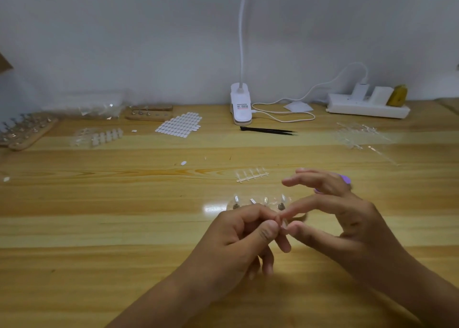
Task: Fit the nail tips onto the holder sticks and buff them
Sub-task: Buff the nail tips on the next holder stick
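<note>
Your left hand (pixel 238 238) and right hand (pixel 347 223) meet above the front middle of the wooden table (pixel 124 228). Between their fingertips sits what seems to be a nail tip (pixel 284 224), clear, tiny and too blurred to be sure. Your left grip pinches it between thumb and forefinger. Your right thumb and forefinger close on its other side, with the remaining fingers spread. Just behind your knuckles, a clear stand (pixel 231 204) carries upright holder sticks (pixel 252 201), partly hidden. A white strip of nail tips (pixel 252 175) lies just beyond. Something purple (pixel 345 178) shows behind your right hand, mostly covered. Black tweezers (pixel 268 130) lie near the back edge.
</note>
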Available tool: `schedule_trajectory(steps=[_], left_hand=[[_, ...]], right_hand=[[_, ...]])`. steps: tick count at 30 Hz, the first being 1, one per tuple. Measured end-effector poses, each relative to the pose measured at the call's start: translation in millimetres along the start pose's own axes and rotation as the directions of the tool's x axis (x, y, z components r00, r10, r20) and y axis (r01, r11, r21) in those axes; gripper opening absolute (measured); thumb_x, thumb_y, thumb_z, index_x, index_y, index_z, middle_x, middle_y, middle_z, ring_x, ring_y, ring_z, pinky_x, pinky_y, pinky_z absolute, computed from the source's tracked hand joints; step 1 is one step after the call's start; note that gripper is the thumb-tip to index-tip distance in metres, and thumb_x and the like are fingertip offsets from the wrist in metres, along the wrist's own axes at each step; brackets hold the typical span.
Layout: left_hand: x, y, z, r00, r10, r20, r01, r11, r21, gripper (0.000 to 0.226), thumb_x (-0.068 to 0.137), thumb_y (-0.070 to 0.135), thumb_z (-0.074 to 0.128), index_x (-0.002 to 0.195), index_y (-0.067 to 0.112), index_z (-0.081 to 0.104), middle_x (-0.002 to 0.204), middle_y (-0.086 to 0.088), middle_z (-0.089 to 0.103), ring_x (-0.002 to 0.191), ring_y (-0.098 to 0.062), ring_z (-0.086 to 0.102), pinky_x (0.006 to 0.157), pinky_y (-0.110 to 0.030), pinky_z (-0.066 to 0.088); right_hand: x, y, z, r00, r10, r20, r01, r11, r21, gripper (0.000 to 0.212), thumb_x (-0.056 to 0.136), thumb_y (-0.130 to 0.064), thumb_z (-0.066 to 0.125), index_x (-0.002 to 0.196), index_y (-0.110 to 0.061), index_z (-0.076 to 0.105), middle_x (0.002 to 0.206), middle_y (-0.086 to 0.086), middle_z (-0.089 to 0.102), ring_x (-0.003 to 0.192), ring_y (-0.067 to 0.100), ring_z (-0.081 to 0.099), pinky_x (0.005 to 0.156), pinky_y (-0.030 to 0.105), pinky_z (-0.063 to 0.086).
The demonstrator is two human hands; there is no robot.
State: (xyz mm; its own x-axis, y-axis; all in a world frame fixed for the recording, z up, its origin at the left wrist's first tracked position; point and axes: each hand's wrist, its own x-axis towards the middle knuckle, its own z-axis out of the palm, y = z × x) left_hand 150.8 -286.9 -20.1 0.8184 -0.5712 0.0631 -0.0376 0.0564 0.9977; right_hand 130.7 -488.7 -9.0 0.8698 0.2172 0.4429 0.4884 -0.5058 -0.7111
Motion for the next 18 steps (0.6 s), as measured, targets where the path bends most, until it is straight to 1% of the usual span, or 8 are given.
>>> schedule_trajectory(steps=[2,4,7,8,10,12,15,18], left_hand=[[0,-1,1,1.000,-0.003,-0.001,0.003,0.999,-0.034,0.013,0.096,0.021,0.053,0.093,0.017,0.065,0.081,-0.003,0.071,0.050,-0.015,0.060,0.040,-0.019,0.040],[0,-1,3,1.000,-0.026,-0.008,0.025,0.998,-0.057,0.012,0.094,0.022,0.059,0.103,0.015,0.063,0.085,-0.006,0.073,0.050,-0.016,0.062,0.038,-0.019,0.041],[4,-1,-2,0.977,-0.089,-0.195,0.076,0.994,-0.074,0.036,0.081,0.028,0.074,0.114,0.028,0.061,0.085,-0.002,0.070,0.050,-0.008,0.055,0.040,-0.016,0.040],[6,0,-8,0.952,-0.075,-0.297,0.073,0.997,-0.018,0.040,0.076,0.033,0.076,0.113,0.031,0.061,0.081,0.004,0.066,0.051,-0.005,0.051,0.045,-0.015,0.041],[7,1,-24,0.888,0.038,-0.458,0.070,0.974,0.216,0.040,0.074,0.037,0.077,0.110,0.035,0.061,0.076,0.016,0.057,0.053,-0.001,0.044,0.053,-0.013,0.039],[7,0,-35,0.845,0.131,-0.519,0.117,0.901,0.418,0.037,0.076,0.035,0.077,0.108,0.038,0.059,0.079,0.021,0.053,0.053,-0.002,0.039,0.054,-0.015,0.037],[7,-4,-34,0.869,0.152,-0.470,0.195,0.768,0.610,0.042,0.075,0.039,0.075,0.112,0.043,0.055,0.092,0.021,0.051,0.064,0.002,0.043,0.062,-0.021,0.038],[8,-9,-30,0.908,0.185,-0.375,0.201,0.593,0.780,0.042,0.077,0.038,0.073,0.117,0.036,0.059,0.101,0.021,0.051,0.092,0.004,0.045,0.086,-0.025,0.038]], right_hand=[[0,0,0,1.000,0.001,0.018,-0.001,1.000,-0.007,0.023,0.078,-0.053,0.069,0.097,-0.041,0.074,0.132,-0.022,0.059,0.142,0.010,0.040,0.107,0.035,0.034],[2,2,-1,1.000,-0.002,0.011,0.002,1.000,-0.011,0.024,0.078,-0.052,0.070,0.098,-0.040,0.074,0.132,-0.022,0.060,0.142,0.010,0.040,0.107,0.033,0.033],[7,12,-8,0.998,0.059,-0.024,-0.059,0.998,0.027,0.018,0.078,-0.051,0.073,0.089,-0.037,0.078,0.128,-0.024,0.062,0.139,0.006,0.042,0.107,0.029,0.036],[9,16,-12,0.995,0.091,-0.045,-0.090,0.996,0.021,0.016,0.079,-0.051,0.075,0.088,-0.038,0.077,0.126,-0.025,0.062,0.138,0.003,0.042,0.104,0.023,0.039],[12,25,-17,0.986,0.136,-0.093,-0.137,0.990,-0.015,0.020,0.074,-0.050,0.074,0.088,-0.038,0.077,0.125,-0.024,0.062,0.134,-0.004,0.040,0.092,0.009,0.044],[14,35,-17,0.984,0.144,-0.106,-0.151,0.987,-0.058,0.025,0.070,-0.051,0.070,0.088,-0.036,0.077,0.127,-0.022,0.060,0.134,-0.003,0.038,0.087,0.003,0.044],[14,44,-12,0.986,0.155,-0.066,-0.161,0.981,-0.112,0.027,0.071,-0.055,0.066,0.090,-0.038,0.076,0.127,-0.025,0.056,0.136,0.001,0.036,0.088,0.013,0.050],[15,49,-9,0.986,0.153,-0.069,-0.161,0.979,-0.126,0.025,0.073,-0.053,0.066,0.091,-0.039,0.074,0.125,-0.025,0.057,0.134,0.002,0.039,0.090,0.021,0.049]])
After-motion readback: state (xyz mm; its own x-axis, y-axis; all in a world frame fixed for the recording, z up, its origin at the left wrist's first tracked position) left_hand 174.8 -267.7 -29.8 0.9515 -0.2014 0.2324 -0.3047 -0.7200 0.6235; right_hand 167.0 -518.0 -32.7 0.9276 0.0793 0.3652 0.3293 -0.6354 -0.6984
